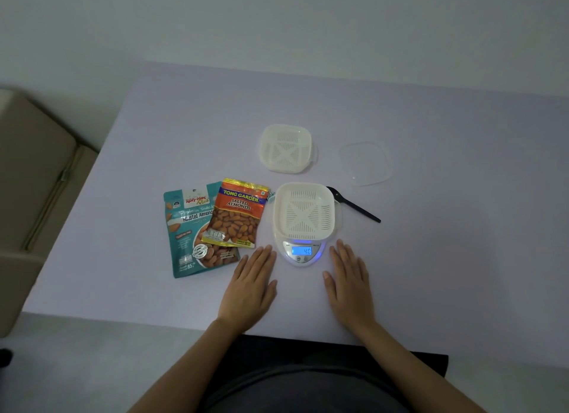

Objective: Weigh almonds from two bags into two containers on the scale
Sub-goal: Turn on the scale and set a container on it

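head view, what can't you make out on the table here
In the head view:
The black spoon: bowl end partly hidden behind the white container on the scale.
The teal roasted almonds bag: right side covered by the Tong Garden salted almonds bag.
Button labels on the scale: too small to read.
Whether either bag is open: top seals too small to tell.

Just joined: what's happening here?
A person rests the left hand and right hand flat on the table, either side of a lit scale, holding nothing. An empty white container sits on it; a second container stands behind. A teal bag and an orange bag of almonds lie left, a black spoon right.
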